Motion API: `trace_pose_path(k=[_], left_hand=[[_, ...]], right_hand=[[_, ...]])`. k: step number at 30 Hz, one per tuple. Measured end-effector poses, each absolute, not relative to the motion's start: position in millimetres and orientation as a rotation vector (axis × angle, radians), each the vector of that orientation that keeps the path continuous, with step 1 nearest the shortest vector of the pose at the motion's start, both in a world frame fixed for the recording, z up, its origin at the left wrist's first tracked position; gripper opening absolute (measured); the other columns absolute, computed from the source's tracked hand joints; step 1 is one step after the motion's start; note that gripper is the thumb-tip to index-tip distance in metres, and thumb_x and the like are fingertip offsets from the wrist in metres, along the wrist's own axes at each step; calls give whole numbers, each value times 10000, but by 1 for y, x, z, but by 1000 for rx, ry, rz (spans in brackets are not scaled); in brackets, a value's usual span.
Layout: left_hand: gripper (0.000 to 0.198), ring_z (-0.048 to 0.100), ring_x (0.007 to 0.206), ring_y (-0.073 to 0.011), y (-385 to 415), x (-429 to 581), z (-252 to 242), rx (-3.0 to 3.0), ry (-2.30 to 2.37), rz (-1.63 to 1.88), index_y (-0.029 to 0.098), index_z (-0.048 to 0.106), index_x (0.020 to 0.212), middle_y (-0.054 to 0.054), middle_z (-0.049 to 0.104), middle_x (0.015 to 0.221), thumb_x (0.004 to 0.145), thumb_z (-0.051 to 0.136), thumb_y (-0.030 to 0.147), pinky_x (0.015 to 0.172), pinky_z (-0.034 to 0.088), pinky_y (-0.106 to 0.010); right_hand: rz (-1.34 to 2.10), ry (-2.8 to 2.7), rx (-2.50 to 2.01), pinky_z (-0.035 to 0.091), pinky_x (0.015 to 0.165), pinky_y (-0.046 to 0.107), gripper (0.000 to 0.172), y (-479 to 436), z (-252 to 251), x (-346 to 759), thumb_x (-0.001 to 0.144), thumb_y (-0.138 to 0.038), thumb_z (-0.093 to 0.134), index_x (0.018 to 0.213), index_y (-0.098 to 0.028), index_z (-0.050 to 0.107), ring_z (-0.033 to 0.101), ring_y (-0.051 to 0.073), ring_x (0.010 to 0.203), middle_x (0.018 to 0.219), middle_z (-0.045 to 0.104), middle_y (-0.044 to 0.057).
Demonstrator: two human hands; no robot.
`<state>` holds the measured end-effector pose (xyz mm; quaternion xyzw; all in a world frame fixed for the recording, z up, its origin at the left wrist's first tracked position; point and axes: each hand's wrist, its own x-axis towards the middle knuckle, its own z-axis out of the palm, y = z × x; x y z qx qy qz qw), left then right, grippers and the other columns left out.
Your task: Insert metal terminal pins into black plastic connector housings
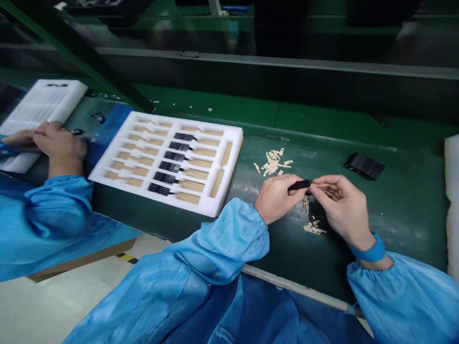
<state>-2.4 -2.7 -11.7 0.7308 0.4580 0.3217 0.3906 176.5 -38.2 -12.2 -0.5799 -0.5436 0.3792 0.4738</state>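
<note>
My left hand (276, 197) is closed round a small flat black part (300, 185), held just above the green work surface (401, 210). My right hand (340, 203) pinches the part's right end with thumb and fingertips. Under the hands lie small tan scraps (312, 228) and a dark patch. A heap of tan scraps (273, 162) lies just beyond my left hand. To the left stands a white foam tray (222, 191) with several black parts (168, 166) laid in its slots.
A stack of black parts (365, 166) lies at the right on the green surface. A co-worker in a blue sleeve at the far left has hands (57, 143) on another white tray (43, 102). A white block (452, 200) stands at the right edge.
</note>
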Motion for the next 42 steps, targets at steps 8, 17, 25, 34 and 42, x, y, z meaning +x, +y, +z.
trace_pose_path(k=[8, 17, 25, 34, 42], left_hand=[[130, 634, 778, -140, -4, -1, -11, 1755, 1267, 796, 208, 695, 951, 2, 687, 825, 929, 627, 317, 702, 461, -220], [137, 518, 643, -105, -4, -2, -9, 1753, 1203, 783, 191, 644, 814, 38, 538, 651, 893, 613, 298, 599, 363, -216], [172, 479, 609, -115, 8, -8, -5, 1751, 1397, 839, 193, 580, 720, 32, 528, 628, 852, 634, 288, 610, 343, -240], [201, 582, 685, -140, 19, -17, -4, 1656, 1492, 913, 209, 675, 1035, 33, 577, 689, 851, 603, 174, 729, 446, -248], [232, 603, 773, -141, 12, -9, -13, 1611, 1099, 764, 163, 704, 947, -9, 677, 844, 911, 650, 386, 709, 451, -233]], right_hand=[[677, -1361, -1441, 604, 844, 390, 189, -43, -18, 169, 888, -342, 761, 1005, -219, 677, 714, 210, 864, 937, 725, 52], [723, -1370, -1420, 619, 835, 392, 178, -45, -17, 167, 897, -348, 747, 1008, -229, 677, 719, 211, 850, 937, 727, 55], [741, -1256, -1437, 609, 822, 387, 222, -40, -15, 171, 861, -361, 783, 989, -226, 662, 717, 213, 847, 924, 716, 54], [726, -1276, -1427, 605, 831, 380, 206, -38, -15, 172, 874, -356, 766, 992, -224, 662, 700, 203, 852, 919, 707, 52], [782, -1379, -1378, 582, 856, 392, 177, -40, -17, 172, 914, -330, 718, 1049, -236, 653, 695, 218, 909, 985, 701, 55]])
